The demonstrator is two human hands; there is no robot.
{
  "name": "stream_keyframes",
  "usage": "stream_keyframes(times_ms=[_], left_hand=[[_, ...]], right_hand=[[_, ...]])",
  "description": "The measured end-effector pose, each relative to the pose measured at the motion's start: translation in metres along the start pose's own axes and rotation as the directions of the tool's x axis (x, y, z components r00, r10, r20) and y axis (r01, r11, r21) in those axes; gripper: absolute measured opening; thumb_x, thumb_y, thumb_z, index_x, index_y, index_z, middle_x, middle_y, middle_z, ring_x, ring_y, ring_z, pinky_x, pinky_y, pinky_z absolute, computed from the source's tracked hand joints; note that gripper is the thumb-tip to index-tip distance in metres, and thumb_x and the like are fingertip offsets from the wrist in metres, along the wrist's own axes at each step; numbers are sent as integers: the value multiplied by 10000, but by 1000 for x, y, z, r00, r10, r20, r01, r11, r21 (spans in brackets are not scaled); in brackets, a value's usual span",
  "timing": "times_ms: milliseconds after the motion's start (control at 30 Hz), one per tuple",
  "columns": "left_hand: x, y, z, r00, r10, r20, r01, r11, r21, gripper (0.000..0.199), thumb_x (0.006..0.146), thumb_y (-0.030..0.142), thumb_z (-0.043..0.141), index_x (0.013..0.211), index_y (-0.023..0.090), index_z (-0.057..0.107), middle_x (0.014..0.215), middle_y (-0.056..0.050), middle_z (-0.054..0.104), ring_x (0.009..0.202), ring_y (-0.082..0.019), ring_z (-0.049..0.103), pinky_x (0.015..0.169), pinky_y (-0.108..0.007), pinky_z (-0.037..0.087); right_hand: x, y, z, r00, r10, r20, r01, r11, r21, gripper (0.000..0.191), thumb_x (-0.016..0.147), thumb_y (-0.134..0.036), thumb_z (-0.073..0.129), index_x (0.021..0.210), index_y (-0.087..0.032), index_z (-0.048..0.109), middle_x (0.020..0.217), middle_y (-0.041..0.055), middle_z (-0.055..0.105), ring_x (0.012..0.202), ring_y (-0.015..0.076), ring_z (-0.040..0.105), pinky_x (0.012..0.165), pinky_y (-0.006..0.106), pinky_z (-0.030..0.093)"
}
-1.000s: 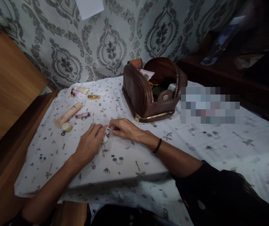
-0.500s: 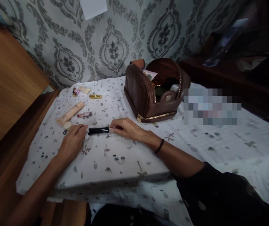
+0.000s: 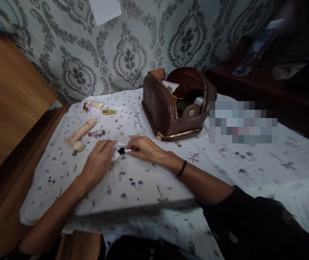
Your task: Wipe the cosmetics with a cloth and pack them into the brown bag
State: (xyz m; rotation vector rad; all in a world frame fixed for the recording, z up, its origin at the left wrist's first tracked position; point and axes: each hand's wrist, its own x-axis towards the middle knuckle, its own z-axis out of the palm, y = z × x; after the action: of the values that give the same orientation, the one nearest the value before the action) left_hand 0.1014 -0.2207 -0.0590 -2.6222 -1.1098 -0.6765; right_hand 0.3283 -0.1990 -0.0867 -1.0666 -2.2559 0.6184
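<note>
My left hand [image 3: 98,160] is closed around a white tissue [image 3: 115,155], which covers part of a slim black cosmetic tube [image 3: 124,150]. Only a short black stretch and a silvery band of the tube show between my hands. Its other end is pinched in the fingers of my right hand [image 3: 146,148]. Both hands are just above the patterned cloth. Beyond my left hand lie a pinkish tube with a reddish end [image 3: 96,133], a peach squeeze tube [image 3: 81,133] and a small round cream-coloured item [image 3: 78,146] with a dark ring.
A brown leather cosmetic bag [image 3: 159,104] stands unzipped at the back, with several items inside. A gold lipstick-like tube [image 3: 109,112] and small tubes [image 3: 93,106] lie at the back left. A clear bottle [image 3: 259,47] leans at the right. A wooden panel [image 3: 13,90] borders the left.
My left hand with the tissue has slid right along the black tube toward my right hand, covering most of its length. My right hand has stayed nearly in place.
</note>
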Motion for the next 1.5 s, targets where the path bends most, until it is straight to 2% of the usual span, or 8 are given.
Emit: stream_keyframes(times_ms=[133, 267, 567, 833, 1000, 1200, 1333, 1500], left_hand=[[8, 19, 20, 991, 106, 79, -112, 991, 68, 287, 1012, 191, 442, 1238, 107, 597, 1144, -140, 656, 1063, -261, 599, 918, -404, 553], [2, 8, 20, 988, 101, 117, -115, 986, 122, 286, 1008, 201, 454, 1240, 134, 608, 1143, -126, 665, 1043, -262, 602, 868, -396, 564], [-30, -39, 5, 985, -129, 116, 111, 983, 149, 350, 1038, 294, 363, 1176, 168, 659, 1095, -118, 664, 1006, -263, 609, 877, -419, 544], [-33, -53, -10, 959, -239, 153, 187, 938, 291, 301, 1005, 247, 353, 967, 175, 642, 905, -119, 612, 907, -297, 589, 770, -422, 525], [-7, -27, -10, 992, -127, 5, 124, 975, 183, 267, 1022, 244, 380, 1135, 181, 613, 954, -86, 617, 957, -252, 599, 856, -382, 529], [10, 13, 19, 990, 115, 79, -127, 978, 168, 325, 966, 97, 445, 1253, 144, 591, 1135, -143, 615, 1042, -271, 564, 877, -387, 534], [5, 4, 22, 985, 138, 104, -157, 965, 211, 385, 937, 51, 440, 1279, 147, 590, 1162, -160, 613, 1059, -280, 557, 869, -384, 540], [-8, -26, 11, 990, 36, 135, -71, 962, 265, 354, 953, 106, 442, 1258, 165, 610, 1173, -154, 619, 1063, -295, 566, 875, -408, 540]], right_hand=[[0, 0, 1, 1000, -6, 13, 6, 999, -50, 10, 857, -125, 682, 852, -132, 677, 847, 32, 597, 749, 132, 517, 681, 235, 353], [1, 1, 0, 1000, -8, 18, 9, 998, -60, 34, 872, -134, 672, 897, -139, 695, 858, 32, 604, 774, 139, 524, 699, 235, 356], [1, 4, 1, 1000, -3, -10, 3, 1000, 16, 100, 893, -151, 650, 971, -144, 711, 853, 34, 619, 759, 132, 537, 712, 238, 382], [-1, -4, -1, 998, 60, -26, -58, 995, 87, 134, 901, -185, 634, 1027, -169, 676, 785, 5, 631, 691, 121, 540, 672, 240, 381], [-1, -3, 0, 998, 56, -32, -53, 996, 69, 99, 913, -194, 624, 971, -141, 686, 817, 28, 658, 716, 125, 556, 676, 236, 372], [0, -7, -4, 997, 81, -9, -80, 995, 66, 97, 917, -183, 616, 888, -129, 692, 763, 20, 653, 680, 118, 537, 648, 226, 349], [0, -6, -4, 996, 89, -11, -88, 993, 76, 100, 921, -192, 620, 905, -138, 703, 760, 16, 663, 669, 113, 537, 644, 222, 350], [1, -2, -1, 996, 93, -17, -91, 993, 77, 119, 925, -202, 619, 942, -133, 715, 773, 24, 670, 675, 116, 547, 645, 222, 352]])
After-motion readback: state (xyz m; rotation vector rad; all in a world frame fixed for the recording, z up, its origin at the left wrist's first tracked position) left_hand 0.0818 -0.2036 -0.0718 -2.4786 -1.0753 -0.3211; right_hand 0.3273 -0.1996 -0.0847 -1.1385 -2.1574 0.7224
